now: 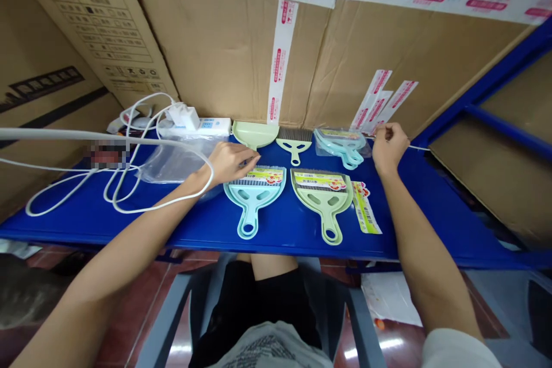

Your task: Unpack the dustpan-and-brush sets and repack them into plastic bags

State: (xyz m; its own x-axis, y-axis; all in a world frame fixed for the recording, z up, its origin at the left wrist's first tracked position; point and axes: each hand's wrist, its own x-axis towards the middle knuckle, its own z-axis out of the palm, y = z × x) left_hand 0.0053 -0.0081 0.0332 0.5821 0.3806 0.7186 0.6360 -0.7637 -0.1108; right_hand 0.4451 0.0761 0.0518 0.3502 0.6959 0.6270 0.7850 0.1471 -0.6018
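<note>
My left hand [233, 162] is closed in a pinch at the top left of a blue dustpan-and-brush set [254, 198]; what it holds, if anything, is hidden. My right hand [390, 144] is closed at the back right, beside a bagged blue set [342, 144], on something I cannot make out. A green set [328, 201] with a label card lies in front, and a loose label card [365, 207] is at its right. Behind are a separate green dustpan [255, 133] and a green brush [295, 144].
A white power strip [215, 126] with cables and clear plastic bags [172, 164] occupy the back left of the blue table [284, 236]. Cardboard [215, 46] stands along the back. A white cable crosses above my left forearm. Blue metal bars [487, 121] rise at the right.
</note>
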